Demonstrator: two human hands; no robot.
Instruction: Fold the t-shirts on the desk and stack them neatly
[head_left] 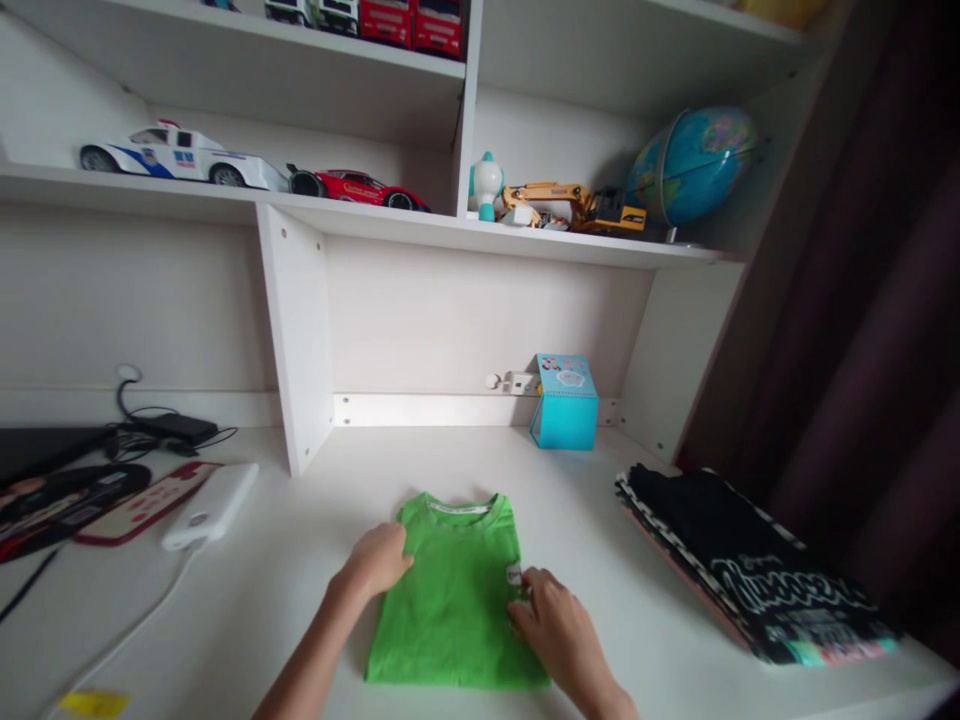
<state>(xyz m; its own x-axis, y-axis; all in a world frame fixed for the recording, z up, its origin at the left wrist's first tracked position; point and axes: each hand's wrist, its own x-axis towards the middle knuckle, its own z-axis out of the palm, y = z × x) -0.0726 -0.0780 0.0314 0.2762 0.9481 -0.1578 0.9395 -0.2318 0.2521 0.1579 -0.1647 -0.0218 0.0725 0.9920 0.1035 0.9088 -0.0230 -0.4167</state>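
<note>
A bright green T-shirt (454, 600) lies folded into a narrow rectangle on the white desk (660, 610), collar towards the back. My left hand (379, 560) rests on its left edge near the collar, fingers curled over the cloth. On the shirt's right edge my right hand (551, 625) has its fingertips pinched on the fabric beside a small white tag (514, 574). Both forearms reach in from the bottom of the view.
A stack of folded dark clothes (750, 570) lies at the desk's right. A blue box (565, 403) stands at the back. A white power bank (212, 505) with cable and flat cases lie left. Shelves above hold toy cars (176, 155), an excavator and a globe (691, 165).
</note>
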